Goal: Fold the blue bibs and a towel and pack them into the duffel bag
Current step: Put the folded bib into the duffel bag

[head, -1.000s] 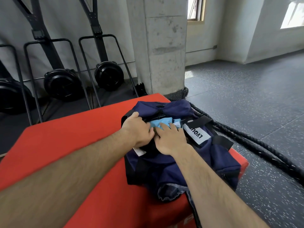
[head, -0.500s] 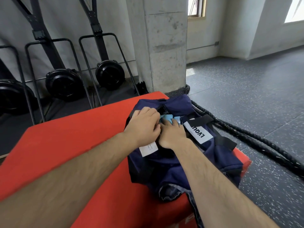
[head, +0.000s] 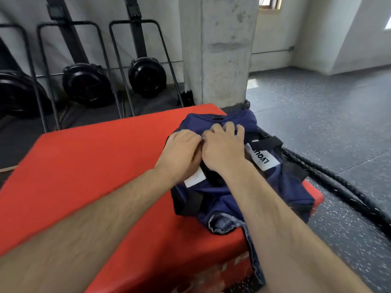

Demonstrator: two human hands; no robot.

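Both hands sit together on top of the navy bag, which lies at the right end of the red box, its near corner hanging a little over the edge. The left hand has its fingers curled down onto the fabric by the opening, and it probably pinches the edge, though the right hand hides the fingertips. The right hand lies flatter, fingers spread over the top of the bag and pressing down. No bibs or towel show; they are presumably inside, under the hands.

The step looks like closing the bag over its load. To do it well, keep the right palm pressing the contents flat so nothing bulges into the seam, and draw the two edges together with the left. Mind the overhang: push straight down, not toward the rope side, or the bag may slide off.
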